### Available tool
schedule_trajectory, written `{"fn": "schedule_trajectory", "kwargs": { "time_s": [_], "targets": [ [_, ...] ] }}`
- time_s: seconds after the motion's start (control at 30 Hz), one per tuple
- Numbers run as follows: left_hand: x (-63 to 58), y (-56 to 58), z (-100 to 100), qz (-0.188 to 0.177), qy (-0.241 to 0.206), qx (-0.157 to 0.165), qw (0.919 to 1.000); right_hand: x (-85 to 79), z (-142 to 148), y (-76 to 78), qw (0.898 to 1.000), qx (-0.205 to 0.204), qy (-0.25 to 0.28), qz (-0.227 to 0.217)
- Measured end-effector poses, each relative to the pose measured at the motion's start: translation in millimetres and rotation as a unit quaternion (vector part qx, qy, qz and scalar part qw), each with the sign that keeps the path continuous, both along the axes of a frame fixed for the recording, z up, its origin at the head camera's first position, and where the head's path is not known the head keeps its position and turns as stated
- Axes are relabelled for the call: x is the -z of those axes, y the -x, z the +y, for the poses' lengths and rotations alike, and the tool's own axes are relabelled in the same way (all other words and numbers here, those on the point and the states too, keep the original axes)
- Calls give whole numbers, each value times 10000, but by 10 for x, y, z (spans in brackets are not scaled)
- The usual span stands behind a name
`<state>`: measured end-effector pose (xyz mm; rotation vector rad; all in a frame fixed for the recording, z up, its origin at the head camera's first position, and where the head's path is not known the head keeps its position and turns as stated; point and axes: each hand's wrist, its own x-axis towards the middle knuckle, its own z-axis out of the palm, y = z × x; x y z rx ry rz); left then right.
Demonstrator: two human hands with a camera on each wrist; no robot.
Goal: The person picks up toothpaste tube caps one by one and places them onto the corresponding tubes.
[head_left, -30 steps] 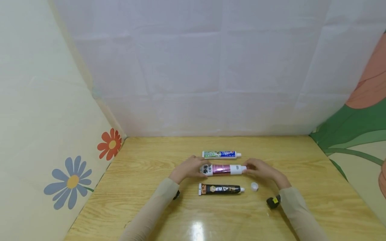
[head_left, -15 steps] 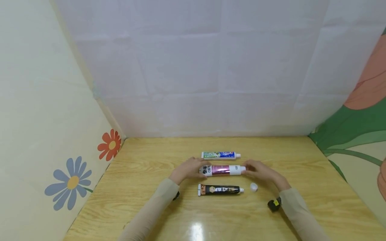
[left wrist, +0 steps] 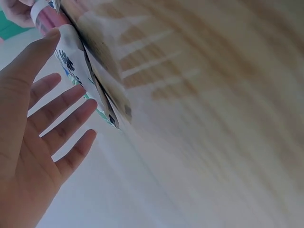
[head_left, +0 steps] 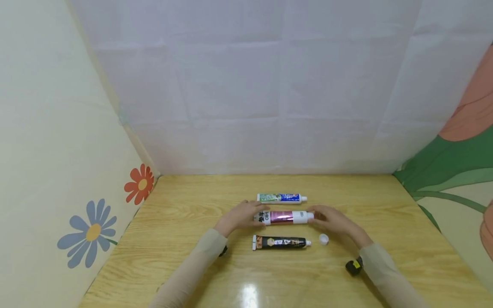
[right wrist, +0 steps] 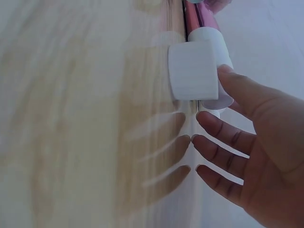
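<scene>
A pink and white toothpaste tube point(head_left: 282, 217) with bold dark lettering lies crosswise on the table between my hands. My left hand point(head_left: 242, 215) holds its tail end, thumb on the near edge and index finger along the far edge. In the left wrist view, the other left fingers point(left wrist: 71, 123) spread loosely beside the tube. At the tube's white cap end, my right hand point(head_left: 332, 218) pinches with thumb and a partly hidden index finger. Its remaining fingers point(right wrist: 221, 183) are extended. A loose white cap point(head_left: 323, 239) sits just below the right hand and looms large in the right wrist view.
A green and blue toothpaste tube point(head_left: 280, 198) lies parallel behind the pink one. In front is a black toothpaste tube point(head_left: 280, 242). A pale cloth point(head_left: 277, 107) hangs behind the wooden table point(head_left: 173, 201), and flower-printed panels flank both sides.
My right wrist and forearm have shifted slightly right and toward me, fingers still at the cap end. My left hand and the tubes stay nearly the same.
</scene>
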<state>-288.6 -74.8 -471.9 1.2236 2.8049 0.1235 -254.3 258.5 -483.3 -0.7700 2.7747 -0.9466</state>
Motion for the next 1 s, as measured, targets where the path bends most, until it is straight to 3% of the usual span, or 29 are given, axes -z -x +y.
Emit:
{"fn": "schedule_trajectory", "kwargs": {
  "time_s": [0.33,0.6,1.0],
  "targets": [
    [-23,-80,-26,599,129,345,9975,-10,28,-135,9993,-45,-131,339],
    [0,-158,-38,1145,-137,830,9898,-39,34,-222,9991,108,-223,340],
    [-41,-303,12,1294,-221,1121,9850,-31,133,-331,9981,28,-11,607]
  ]
}}
